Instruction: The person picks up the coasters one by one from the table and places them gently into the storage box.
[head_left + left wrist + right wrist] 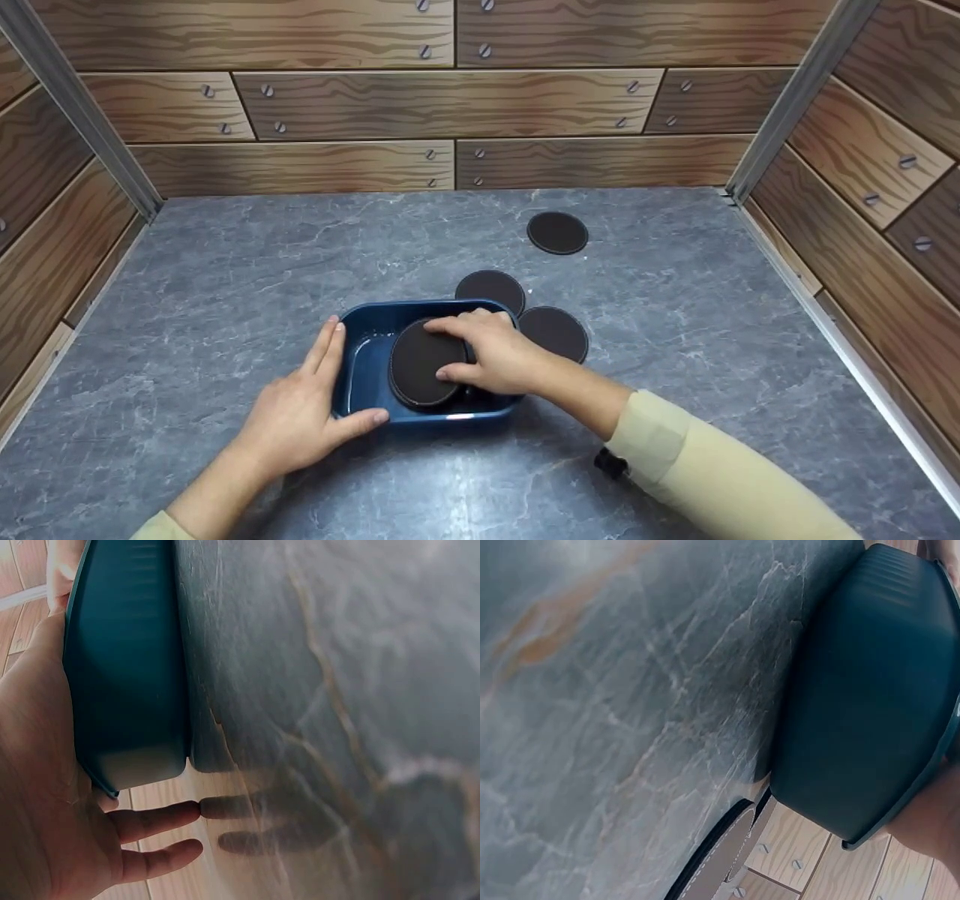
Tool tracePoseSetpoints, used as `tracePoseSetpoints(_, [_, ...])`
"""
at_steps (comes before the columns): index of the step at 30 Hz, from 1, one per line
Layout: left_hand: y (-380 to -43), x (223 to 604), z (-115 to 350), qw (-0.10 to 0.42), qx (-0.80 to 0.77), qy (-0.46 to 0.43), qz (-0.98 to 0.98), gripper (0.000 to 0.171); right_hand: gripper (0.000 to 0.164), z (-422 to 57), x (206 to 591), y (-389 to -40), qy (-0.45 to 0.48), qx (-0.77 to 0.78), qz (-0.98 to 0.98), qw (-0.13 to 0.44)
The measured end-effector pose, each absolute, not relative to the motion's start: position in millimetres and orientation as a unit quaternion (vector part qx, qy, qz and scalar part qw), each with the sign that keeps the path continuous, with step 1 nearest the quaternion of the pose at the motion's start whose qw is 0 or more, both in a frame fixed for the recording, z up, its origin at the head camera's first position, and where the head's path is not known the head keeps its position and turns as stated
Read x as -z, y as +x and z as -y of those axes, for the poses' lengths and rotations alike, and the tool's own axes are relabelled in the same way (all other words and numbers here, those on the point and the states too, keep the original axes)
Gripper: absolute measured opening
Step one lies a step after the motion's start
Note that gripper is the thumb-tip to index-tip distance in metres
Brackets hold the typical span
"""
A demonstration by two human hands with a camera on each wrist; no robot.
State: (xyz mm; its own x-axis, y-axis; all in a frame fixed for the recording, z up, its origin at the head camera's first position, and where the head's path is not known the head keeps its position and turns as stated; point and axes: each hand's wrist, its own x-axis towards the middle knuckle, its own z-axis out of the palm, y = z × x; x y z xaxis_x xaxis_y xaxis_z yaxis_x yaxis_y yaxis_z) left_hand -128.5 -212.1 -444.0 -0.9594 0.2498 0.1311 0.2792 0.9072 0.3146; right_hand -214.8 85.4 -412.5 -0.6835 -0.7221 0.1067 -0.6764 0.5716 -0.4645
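A blue rectangular dish stands on the grey marbled tabletop. Its left end is held by my left hand, thumb on the near rim and fingers along the left side; two of those fingers stretch straight past the wall in the left wrist view. Inside the dish, my right hand grips a round dark brown coaster by its right part, thumb and index finger on its face. The coaster's far right edge is hidden by the hand. Whether other coasters lie beneath it, I cannot tell.
Two more dark coasters lie just behind the dish, one at its far side and one at its right. Farther back lies another coaster. Wood-patterned walls enclose the table at the back and sides.
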Motion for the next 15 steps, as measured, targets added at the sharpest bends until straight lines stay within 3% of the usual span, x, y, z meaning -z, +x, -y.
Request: tracePoseSetpoints(15, [-129,444,212,0.038,0.166,-0.13,0.977,0.126,0.061,-101,395,-214,-0.4,0.286,-0.871,-0.023])
